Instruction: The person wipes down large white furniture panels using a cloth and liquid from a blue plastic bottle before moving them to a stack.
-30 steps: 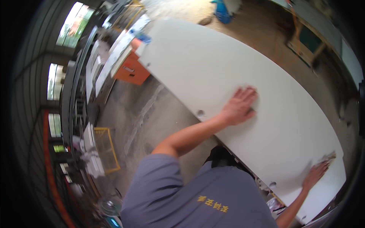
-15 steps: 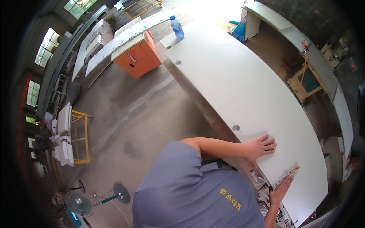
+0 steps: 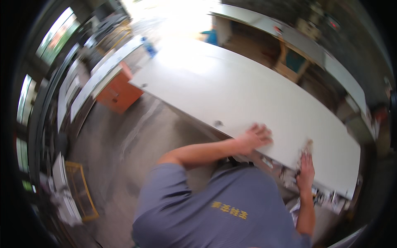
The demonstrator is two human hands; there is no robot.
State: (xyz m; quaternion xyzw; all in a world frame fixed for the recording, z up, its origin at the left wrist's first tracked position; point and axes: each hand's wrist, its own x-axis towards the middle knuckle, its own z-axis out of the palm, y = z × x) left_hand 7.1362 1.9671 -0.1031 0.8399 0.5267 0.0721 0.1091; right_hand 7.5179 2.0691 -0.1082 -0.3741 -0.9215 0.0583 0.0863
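A long white panel (image 3: 231, 95) with a curved far edge lies in front of me, round holes along its near edge. My left hand (image 3: 254, 138) is over the panel's near edge, fingers spread and somewhat blurred, holding nothing; whether the palm touches the surface I cannot tell. Farther right, my right hand (image 3: 306, 169) presses a crumpled, pale rag (image 3: 307, 149) onto the panel near its right end. The fingers lie over the rag and hide part of it.
Under the panel's near edge is a clutter of small items (image 3: 289, 175). An orange cabinet (image 3: 118, 93) stands at the left. A blue-labelled bottle (image 3: 149, 47) is at the panel's far left. A yellow-framed cart (image 3: 84, 192) holds white boards. Behind the panel runs another bench (image 3: 269, 22).
The view has turned, so the panel appears swung more level. The left hand has lifted or shifted slightly along the near edge; the right hand stays on the rag.
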